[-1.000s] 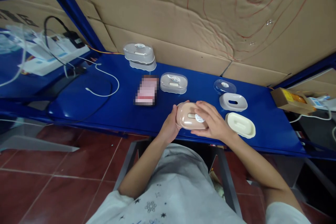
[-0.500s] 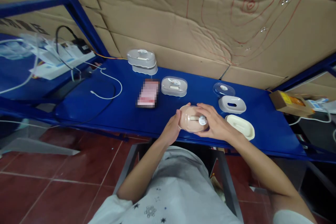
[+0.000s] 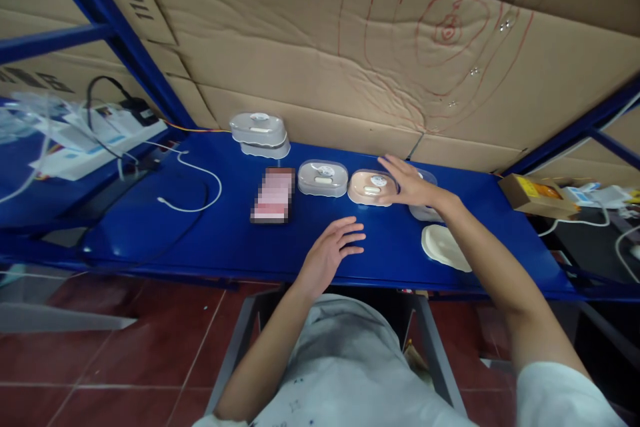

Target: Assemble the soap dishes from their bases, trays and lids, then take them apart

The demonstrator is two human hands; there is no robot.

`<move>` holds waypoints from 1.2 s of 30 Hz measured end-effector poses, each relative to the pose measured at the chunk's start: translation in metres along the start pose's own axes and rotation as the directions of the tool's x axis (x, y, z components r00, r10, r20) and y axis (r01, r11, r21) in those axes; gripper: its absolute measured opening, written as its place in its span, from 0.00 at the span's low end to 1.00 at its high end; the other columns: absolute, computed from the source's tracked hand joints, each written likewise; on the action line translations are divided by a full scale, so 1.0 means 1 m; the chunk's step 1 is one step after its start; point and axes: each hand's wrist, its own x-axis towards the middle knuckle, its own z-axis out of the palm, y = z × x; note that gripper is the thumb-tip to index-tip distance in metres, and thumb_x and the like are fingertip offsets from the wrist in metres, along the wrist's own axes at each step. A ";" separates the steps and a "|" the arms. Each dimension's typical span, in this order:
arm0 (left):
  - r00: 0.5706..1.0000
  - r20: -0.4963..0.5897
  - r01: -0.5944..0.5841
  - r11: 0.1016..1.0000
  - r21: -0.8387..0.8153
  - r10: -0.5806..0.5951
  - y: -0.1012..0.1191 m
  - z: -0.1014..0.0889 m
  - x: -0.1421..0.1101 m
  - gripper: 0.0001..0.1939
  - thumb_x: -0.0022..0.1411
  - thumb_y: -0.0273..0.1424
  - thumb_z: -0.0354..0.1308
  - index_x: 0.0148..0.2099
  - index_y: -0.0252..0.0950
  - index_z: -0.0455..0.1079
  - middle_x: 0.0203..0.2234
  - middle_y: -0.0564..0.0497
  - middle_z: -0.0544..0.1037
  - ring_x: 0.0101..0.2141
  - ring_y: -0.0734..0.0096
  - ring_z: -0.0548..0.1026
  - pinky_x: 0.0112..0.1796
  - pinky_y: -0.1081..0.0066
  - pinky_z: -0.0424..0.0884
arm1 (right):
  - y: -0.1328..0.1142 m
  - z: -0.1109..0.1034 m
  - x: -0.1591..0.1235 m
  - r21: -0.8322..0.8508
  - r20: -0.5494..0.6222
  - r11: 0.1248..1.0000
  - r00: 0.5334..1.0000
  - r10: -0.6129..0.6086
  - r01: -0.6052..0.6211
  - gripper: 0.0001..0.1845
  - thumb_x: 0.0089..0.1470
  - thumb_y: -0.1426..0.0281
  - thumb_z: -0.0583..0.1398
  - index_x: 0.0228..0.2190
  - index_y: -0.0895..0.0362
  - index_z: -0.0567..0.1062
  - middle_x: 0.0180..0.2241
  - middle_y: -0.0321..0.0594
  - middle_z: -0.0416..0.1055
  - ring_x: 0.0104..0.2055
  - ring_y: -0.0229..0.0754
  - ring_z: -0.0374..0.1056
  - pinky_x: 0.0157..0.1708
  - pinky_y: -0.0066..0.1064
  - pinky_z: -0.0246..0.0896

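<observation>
The beige oval soap box (image 3: 364, 185), with a clear lid and a round white sticker, rests upright on the blue table. My right hand (image 3: 407, 183) is at its right end, fingers spread and not wrapped round it; whether a fingertip touches it I cannot tell. Held over the table in front of that box, my left hand (image 3: 333, 253) is open with nothing in it. A grey soap box (image 3: 323, 188) of the same shape stands just left of the beige one. Partly behind my right hand and wrist are a clear lid (image 3: 429, 177) and a grey slotted tray (image 3: 425, 213).
Close to my right forearm lies a cream oval base (image 3: 443, 245). Two stacked grey soap boxes (image 3: 260, 133) stand at the back left, with a phone (image 3: 273, 197) in front. White cable (image 3: 215, 193) curls on the left; a cardboard box (image 3: 535, 197) sits far right.
The beige soap box has gone from between both my hands to the table beside the grey one. My hands have come apart, the right one reaching forward.
</observation>
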 end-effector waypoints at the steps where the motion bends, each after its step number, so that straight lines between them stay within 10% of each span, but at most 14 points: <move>1: 1.000 0.001 0.000 1.000 -0.003 0.000 0.000 0.000 0.000 0.17 0.72 0.37 0.61 0.59 0.36 0.79 0.55 0.38 0.83 0.54 0.50 0.81 0.50 0.58 0.77 | -0.003 -0.006 -0.016 -0.003 -0.048 1.000 0.999 0.006 -0.006 0.56 0.59 0.42 0.67 0.76 0.53 0.54 0.78 0.57 0.49 0.80 0.67 0.46 0.74 0.67 0.46; 6: 1.000 0.004 0.001 1.000 -0.011 -0.001 0.001 0.000 0.000 0.15 0.72 0.36 0.62 0.55 0.35 0.80 0.51 0.39 0.85 0.51 0.52 0.82 0.50 0.59 0.76 | -0.022 -0.016 -0.140 0.020 -0.161 0.996 0.983 0.090 -0.088 0.31 0.71 0.50 0.57 0.69 0.46 0.69 0.66 0.46 0.73 0.68 0.59 0.70 0.68 0.58 0.65; 12: 0.991 0.047 0.130 0.989 -0.072 -0.127 -0.010 0.014 -0.004 0.18 0.72 0.33 0.62 0.60 0.34 0.77 0.56 0.36 0.83 0.59 0.46 0.80 0.62 0.48 0.71 | -0.037 0.040 -0.240 -0.141 -0.257 0.950 0.937 0.236 -0.278 0.29 0.70 0.52 0.59 0.68 0.46 0.70 0.66 0.49 0.73 0.67 0.65 0.70 0.60 0.63 0.69; 19: 0.925 0.062 0.379 0.903 -0.204 -0.374 -0.034 0.034 -0.022 0.25 0.74 0.41 0.60 0.68 0.39 0.71 0.67 0.36 0.74 0.68 0.45 0.72 0.68 0.42 0.65 | -0.099 0.075 -0.207 -0.016 -0.421 0.995 0.903 0.084 -0.099 0.29 0.70 0.60 0.61 0.69 0.39 0.69 0.64 0.46 0.75 0.62 0.61 0.74 0.57 0.60 0.73; 23: 0.919 0.060 0.385 0.853 -0.353 -0.390 -0.029 0.040 -0.022 0.26 0.76 0.49 0.56 0.68 0.41 0.72 0.65 0.41 0.78 0.66 0.48 0.74 0.65 0.45 0.70 | -0.122 0.061 -0.171 0.087 -0.221 0.976 0.960 -0.175 0.198 0.35 0.70 0.56 0.61 0.73 0.41 0.61 0.69 0.45 0.71 0.70 0.58 0.68 0.65 0.56 0.69; 32: 0.902 -0.093 0.319 0.796 -0.514 -0.421 0.003 0.025 -0.020 0.25 0.75 0.45 0.54 0.59 0.32 0.77 0.52 0.43 0.87 0.61 0.47 0.79 0.64 0.48 0.72 | 0.039 0.012 -0.140 -0.073 -0.216 0.981 0.963 0.162 -0.181 0.40 0.64 0.53 0.66 0.71 0.53 0.66 0.73 0.59 0.63 0.75 0.70 0.57 0.69 0.73 0.55; 36: 0.903 -0.099 0.308 0.789 -0.532 -0.419 0.000 0.020 -0.013 0.16 0.74 0.39 0.55 0.50 0.36 0.80 0.44 0.48 0.89 0.57 0.50 0.82 0.64 0.47 0.72 | 0.022 0.019 -0.136 -0.077 -0.212 0.986 0.969 0.127 -0.146 0.24 0.72 0.57 0.59 0.63 0.53 0.77 0.61 0.53 0.78 0.65 0.60 0.74 0.64 0.61 0.67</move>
